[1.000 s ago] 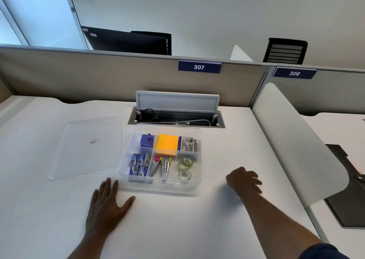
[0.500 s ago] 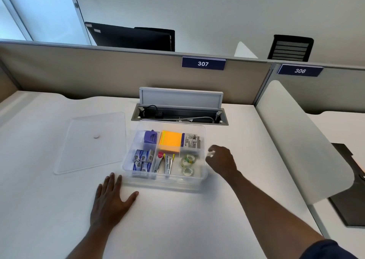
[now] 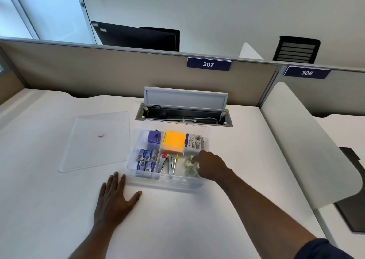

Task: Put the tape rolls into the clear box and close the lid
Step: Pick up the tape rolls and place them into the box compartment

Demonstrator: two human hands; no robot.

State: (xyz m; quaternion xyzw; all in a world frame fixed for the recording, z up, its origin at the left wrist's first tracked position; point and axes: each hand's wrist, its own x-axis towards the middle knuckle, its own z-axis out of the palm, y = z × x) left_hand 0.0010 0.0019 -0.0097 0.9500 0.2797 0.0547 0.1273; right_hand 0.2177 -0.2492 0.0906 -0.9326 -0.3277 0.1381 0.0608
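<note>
The clear lid (image 3: 96, 140) lies flat on the white desk (image 3: 49, 209), to the left of the clear box (image 3: 167, 181) and apart from it. The left hand (image 3: 114, 201) rests palm down on the desk just in front of the box's near-left corner, fingers spread wide and holding nothing.

The box stands open. Its left compartments hold a purple item (image 3: 154, 136) at the back and small blue staple boxes (image 3: 147, 160) at the front. The middle section holds orange sticky notes (image 3: 174, 143) at the back and two staplers (image 3: 167, 164) at the front. A printed packet (image 3: 194, 143) occupies the rear-right compartment.

The tape rolls (image 3: 189, 167) sit in the front-right compartment. The right hand (image 3: 210, 166) reaches into this compartment from the right, fingers curled down onto the rolls. Whether the fingers pinch a roll or only touch it cannot be determined.

Behind the box, a cable tray (image 3: 183, 116) in the desk stands open.
</note>
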